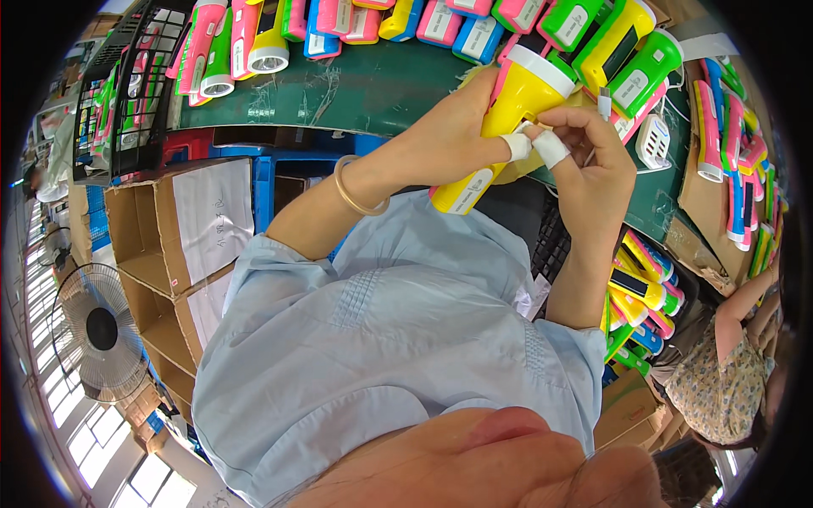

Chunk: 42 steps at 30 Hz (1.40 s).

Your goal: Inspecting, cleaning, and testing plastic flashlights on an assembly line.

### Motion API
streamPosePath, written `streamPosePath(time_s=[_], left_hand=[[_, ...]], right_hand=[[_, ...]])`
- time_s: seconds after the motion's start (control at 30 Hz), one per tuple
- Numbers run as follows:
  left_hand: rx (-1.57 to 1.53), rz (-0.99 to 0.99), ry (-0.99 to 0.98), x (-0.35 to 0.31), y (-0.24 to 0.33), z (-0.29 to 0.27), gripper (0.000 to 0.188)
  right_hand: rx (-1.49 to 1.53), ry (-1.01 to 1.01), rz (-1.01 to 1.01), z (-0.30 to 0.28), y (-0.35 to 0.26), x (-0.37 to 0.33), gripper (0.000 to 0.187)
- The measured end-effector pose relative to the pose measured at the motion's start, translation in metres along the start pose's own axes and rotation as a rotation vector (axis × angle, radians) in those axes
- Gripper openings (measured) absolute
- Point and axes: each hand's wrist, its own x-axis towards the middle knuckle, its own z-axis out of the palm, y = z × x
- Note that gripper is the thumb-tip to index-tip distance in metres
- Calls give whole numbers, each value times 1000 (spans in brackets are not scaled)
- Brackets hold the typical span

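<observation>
My left hand (453,135) is wrapped round a yellow and pink flashlight (522,91), which it holds tilted, with its white-rimmed head pointing up and to the right. White tape covers the left thumb, which presses on the flashlight's side. Close against the same side is my right hand (597,173), its taped thumb and index finger pinched together. Whatever is between those fingertips is too small to make out. A metal-tipped plug (604,103) shows just beyond the right fingers, and a white multi-port charger (654,141) lies right of them.
Several coloured flashlights (436,21) line the far side of the green table (364,93). More lie in a carton (711,199) at right and in a pile (639,292) beside my right elbow. A black basket (127,93), cardboard shelves (140,229) and a fan (102,328) stand left. Another person (720,381) is at right.
</observation>
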Motion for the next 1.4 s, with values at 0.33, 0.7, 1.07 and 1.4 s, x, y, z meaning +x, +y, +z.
streamPosePath(time_s=[0.33, 0.7, 1.07, 1.4], left_hand=[[295, 107, 79, -1, -9, 11, 53], [-361, -287, -174, 5, 0, -5, 49], [130, -251, -63, -3, 5, 6, 51], [-983, -248, 108, 11, 8, -14, 34]], right_hand=[[87, 36, 113, 7, 17, -7, 14], [-70, -68, -187, -20, 24, 24, 26], [-498, -523, -178, 3, 1, 69, 32], [75, -494, 158, -3, 23, 26, 27]])
